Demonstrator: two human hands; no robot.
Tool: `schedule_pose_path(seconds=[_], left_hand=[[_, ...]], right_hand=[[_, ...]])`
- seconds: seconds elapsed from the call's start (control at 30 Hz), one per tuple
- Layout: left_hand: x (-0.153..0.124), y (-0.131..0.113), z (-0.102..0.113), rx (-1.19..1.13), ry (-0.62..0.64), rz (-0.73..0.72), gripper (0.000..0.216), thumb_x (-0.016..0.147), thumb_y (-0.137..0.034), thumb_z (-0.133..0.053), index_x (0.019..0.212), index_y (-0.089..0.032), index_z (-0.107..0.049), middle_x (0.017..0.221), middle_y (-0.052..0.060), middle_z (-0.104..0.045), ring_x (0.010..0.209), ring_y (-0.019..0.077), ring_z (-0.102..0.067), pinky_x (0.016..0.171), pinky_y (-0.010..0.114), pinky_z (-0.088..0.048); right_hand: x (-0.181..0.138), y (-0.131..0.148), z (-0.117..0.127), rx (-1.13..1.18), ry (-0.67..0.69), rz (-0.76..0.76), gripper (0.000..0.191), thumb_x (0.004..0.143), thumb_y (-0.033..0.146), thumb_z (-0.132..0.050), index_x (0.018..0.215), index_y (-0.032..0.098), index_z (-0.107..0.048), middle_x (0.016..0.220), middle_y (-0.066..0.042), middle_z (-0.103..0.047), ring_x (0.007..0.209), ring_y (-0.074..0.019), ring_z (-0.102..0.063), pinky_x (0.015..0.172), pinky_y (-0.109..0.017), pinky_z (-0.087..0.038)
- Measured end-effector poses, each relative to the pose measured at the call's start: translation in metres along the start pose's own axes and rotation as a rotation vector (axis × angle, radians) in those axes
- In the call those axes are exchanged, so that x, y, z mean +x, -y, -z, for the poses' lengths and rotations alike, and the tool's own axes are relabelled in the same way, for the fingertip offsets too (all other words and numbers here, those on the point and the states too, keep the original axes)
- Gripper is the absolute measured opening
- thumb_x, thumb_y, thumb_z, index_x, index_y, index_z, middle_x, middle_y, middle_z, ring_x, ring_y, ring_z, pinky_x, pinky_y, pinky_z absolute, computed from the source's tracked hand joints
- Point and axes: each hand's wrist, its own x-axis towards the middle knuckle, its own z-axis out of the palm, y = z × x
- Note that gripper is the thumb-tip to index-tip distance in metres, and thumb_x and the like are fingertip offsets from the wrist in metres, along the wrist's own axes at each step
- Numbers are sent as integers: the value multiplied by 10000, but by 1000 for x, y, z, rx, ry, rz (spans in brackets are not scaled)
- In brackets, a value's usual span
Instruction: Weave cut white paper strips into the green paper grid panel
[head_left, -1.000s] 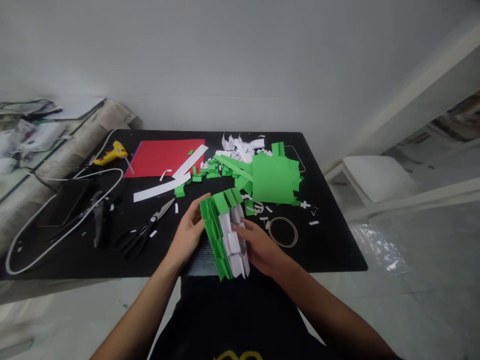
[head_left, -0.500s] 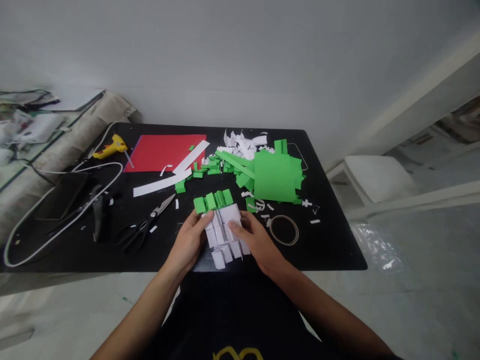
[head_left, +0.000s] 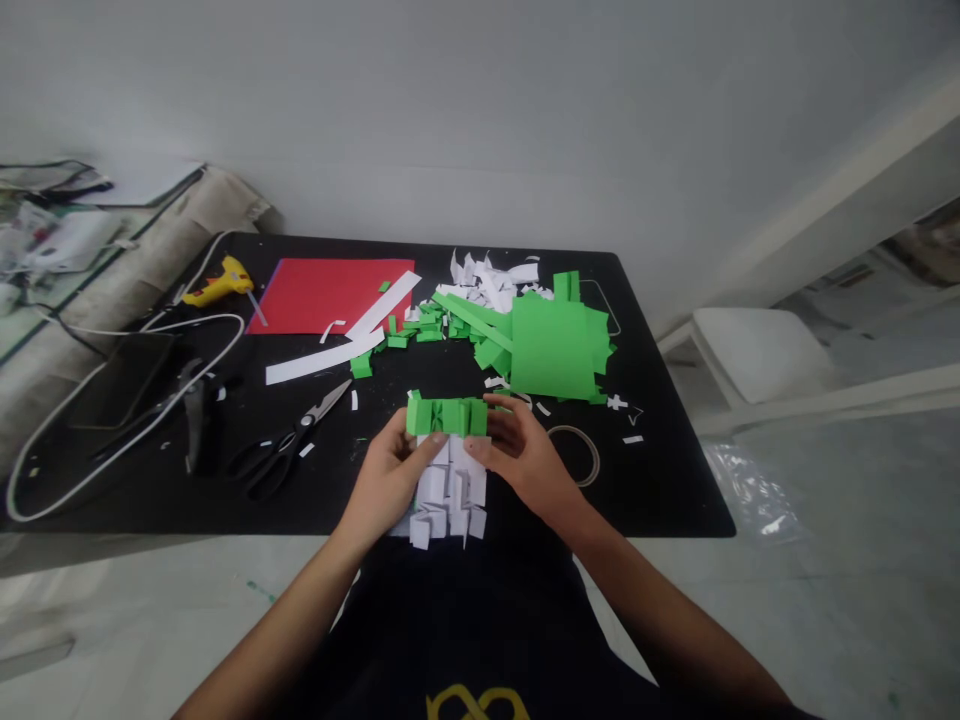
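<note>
Between my hands is a folded-paper piece [head_left: 453, 488], with rows of white folded squares and a green row along its far end. My left hand [head_left: 391, 470] grips its left side, thumb on the white part just below the green row. On the other side my right hand [head_left: 525, 455] holds it with the thumb on top and the fingers behind the right edge. The piece is over the table's front edge; its underside is hidden. Black-handled scissors [head_left: 294, 440] lie partly spread to the left, and a roll of tape [head_left: 592, 462] lies right of my right hand.
Green paper sheets [head_left: 553, 350] and small green pieces lie behind my hands, with white scraps [head_left: 491, 283] beyond. A red sheet [head_left: 322, 295], white strips [head_left: 322, 360], a yellow glue gun [head_left: 225, 282] and a looping white cable [head_left: 176, 412] occupy the left. A white stool [head_left: 750, 350] stands right.
The paper piece has turned so its green row runs nearly level. My right hand has moved slightly farther up along it, and both hands still hold it.
</note>
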Motion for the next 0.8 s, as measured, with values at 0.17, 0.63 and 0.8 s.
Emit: schedule_pose_path(seconds=[0.17, 0.63, 0.8], left_hand=[[-3, -9, -7, 85, -6, -75, 367, 768, -402, -889, 971, -209, -651, 718, -34, -662, 608, 130, -592, 593, 240, -456], [6, -3, -1, 177, 9, -70, 327, 789, -346, -843, 1031, -217, -664, 839, -8, -665, 712, 159, -577, 651, 265, -438], [9, 2, 3, 153, 2, -45, 331, 867, -467, -769, 1067, -218, -681, 841, 9, -698, 762, 183, -614, 685, 278, -459]], right_hand=[[2, 8, -3, 33, 43, -23, 651, 708, 421, -935, 1264, 293, -624, 1109, -35, -746, 1078, -247, -726, 985, -441, -578], [18, -4, 0, 50, -31, -116, 422, 668, 401, -937, 1004, 253, -729, 977, -17, -764, 977, -231, -723, 914, -419, -561], [22, -9, 0, 16, -43, -80, 422, 676, 420, -932, 1000, 253, -721, 988, -21, -767, 1012, -240, -722, 934, -432, -567]])
